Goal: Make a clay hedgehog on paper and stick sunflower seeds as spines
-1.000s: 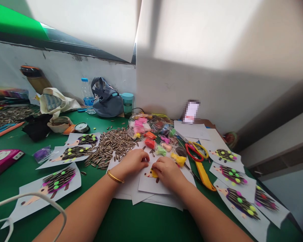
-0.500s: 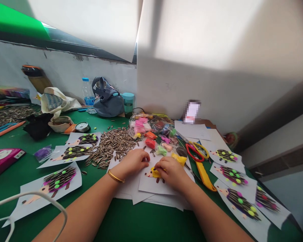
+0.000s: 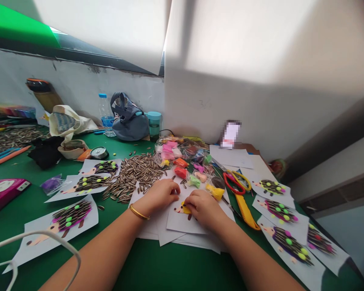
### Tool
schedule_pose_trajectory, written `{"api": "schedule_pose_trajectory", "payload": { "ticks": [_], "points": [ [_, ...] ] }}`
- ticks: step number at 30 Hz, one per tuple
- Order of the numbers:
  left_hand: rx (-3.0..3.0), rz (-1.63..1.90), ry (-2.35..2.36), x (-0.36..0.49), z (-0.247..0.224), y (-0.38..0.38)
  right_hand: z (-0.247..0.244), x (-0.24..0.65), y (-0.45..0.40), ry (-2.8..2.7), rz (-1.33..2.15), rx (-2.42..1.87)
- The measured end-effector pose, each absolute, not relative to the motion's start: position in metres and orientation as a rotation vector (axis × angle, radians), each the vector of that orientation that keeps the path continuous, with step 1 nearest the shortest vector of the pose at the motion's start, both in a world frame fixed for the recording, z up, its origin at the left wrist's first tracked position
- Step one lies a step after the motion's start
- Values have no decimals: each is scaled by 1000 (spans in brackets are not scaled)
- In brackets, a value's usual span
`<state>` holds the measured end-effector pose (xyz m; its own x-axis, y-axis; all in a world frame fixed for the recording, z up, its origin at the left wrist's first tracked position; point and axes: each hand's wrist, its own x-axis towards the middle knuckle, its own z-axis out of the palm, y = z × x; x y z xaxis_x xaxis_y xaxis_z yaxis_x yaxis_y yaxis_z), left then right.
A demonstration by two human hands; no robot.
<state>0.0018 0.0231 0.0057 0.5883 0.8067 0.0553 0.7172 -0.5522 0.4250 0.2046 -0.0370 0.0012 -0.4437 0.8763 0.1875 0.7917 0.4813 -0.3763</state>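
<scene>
A small hedgehog figure with a yellow clay body (image 3: 186, 207) lies on white paper (image 3: 185, 225). My right hand (image 3: 202, 206) rests over it, its curled fingers touching the yellow clay and hiding most of the body. Whether the fingertips pinch anything is hidden. My left hand (image 3: 165, 194), with a gold bangle at the wrist, rests on the paper's upper left, fingers curled; what is under its fingertips cannot be made out. Sunflower seeds (image 3: 136, 173) are heaped beyond my left hand. A packet of yellow clay (image 3: 215, 192) lies just above my right hand.
Red-handled scissors (image 3: 234, 184) and a yellow cutter (image 3: 247, 212) lie to the right. Finished hedgehog pictures (image 3: 286, 242) flank both sides. Bags of coloured clay (image 3: 182, 153), a blue bag (image 3: 129, 121) and a bottle (image 3: 105, 117) stand behind. A white cable (image 3: 48, 234) crosses the lower left.
My right hand has shifted slightly right and down over the yellow clay body. My left hand looks unmoved.
</scene>
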Motion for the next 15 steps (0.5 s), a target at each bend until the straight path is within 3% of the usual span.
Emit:
{"api": "schedule_pose_trajectory", "payload": {
  "ticks": [15],
  "points": [
    [2454, 342, 1236, 2, 6, 23, 3, 207, -40, -2365, 359, -1381]
  ]
}}
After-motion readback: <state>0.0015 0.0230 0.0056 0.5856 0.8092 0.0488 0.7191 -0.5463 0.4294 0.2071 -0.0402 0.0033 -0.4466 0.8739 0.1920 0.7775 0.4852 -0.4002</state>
